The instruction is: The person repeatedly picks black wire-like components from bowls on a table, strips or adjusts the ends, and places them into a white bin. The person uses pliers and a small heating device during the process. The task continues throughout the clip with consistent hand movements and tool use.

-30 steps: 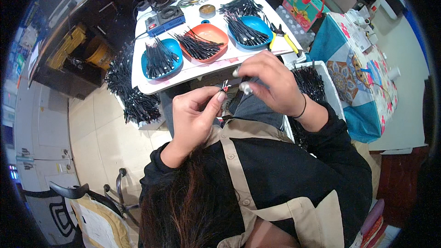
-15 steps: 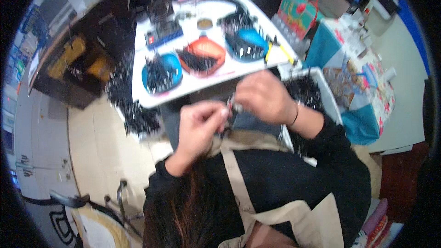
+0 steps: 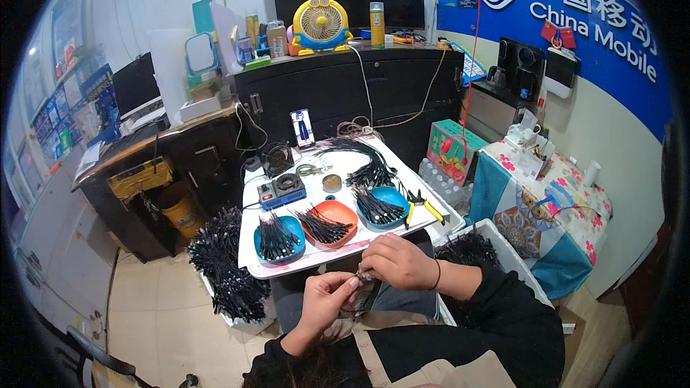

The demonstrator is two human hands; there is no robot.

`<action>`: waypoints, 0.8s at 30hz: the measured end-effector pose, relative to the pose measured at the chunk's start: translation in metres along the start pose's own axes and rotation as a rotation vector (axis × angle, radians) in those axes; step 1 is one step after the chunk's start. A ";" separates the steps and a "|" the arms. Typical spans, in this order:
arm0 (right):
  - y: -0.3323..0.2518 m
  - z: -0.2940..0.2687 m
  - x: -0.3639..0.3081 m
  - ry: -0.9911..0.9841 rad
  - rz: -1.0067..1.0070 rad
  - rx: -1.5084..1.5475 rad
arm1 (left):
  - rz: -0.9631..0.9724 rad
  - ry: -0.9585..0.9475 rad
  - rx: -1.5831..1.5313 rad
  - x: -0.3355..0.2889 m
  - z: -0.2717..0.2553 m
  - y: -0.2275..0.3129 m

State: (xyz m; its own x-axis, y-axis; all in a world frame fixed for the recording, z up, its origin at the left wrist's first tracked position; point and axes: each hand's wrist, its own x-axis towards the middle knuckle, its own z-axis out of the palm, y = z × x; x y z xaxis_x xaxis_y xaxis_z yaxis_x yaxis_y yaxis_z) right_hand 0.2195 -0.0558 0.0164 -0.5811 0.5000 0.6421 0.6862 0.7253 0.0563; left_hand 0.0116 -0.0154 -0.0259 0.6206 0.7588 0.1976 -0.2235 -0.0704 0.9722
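My left hand is closed, thumb and forefinger pinching something small and thin that I cannot make out. My right hand meets it at the fingertips, its fingers also closed around a tiny part, mostly hidden. Both hands are above my lap, at the near edge of the white table. Just beyond them stand a left blue bowl, an orange bowl and a right blue bowl, each holding short black wires. Pliers with yellow handles rest beside the right bowl.
Behind the bowls are a blue boxy device, a round tin, a long black cable bundle and a propped phone. Heaps of black wires fill a container at left. A white bin stands by my right arm.
The view has tilted up, so the table and hands appear lower and more of the wall shows. My hands stay together at the fingertips, with the right hand now closer to the left.
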 end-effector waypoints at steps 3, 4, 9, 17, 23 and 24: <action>-0.006 0.004 -0.003 0.022 0.095 0.123 | 0.292 0.071 0.367 -0.004 0.005 0.004; -0.008 0.008 -0.006 0.017 0.174 0.195 | 0.477 0.099 0.547 -0.003 0.006 0.005; -0.011 0.038 -0.028 -0.153 1.180 1.310 | 0.839 -0.004 1.311 0.008 0.000 -0.008; 0.000 0.029 -0.025 0.088 0.711 1.108 | 0.028 -0.080 -0.170 0.010 -0.030 -0.014; 0.010 0.021 0.005 0.040 0.427 0.742 | -0.021 -0.168 -0.415 0.024 -0.031 -0.017; 0.011 0.022 0.007 0.063 0.376 0.696 | -0.023 -0.176 -0.424 0.025 -0.030 -0.017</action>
State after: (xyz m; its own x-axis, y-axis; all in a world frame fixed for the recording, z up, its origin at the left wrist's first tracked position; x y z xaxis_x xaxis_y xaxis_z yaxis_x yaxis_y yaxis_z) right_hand 0.2131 -0.0340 0.0043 -0.3248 0.7575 0.5663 0.3885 0.6528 -0.6503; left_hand 0.0083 0.0241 -0.0416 0.7392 0.6327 0.2306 -0.4730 0.2439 0.8466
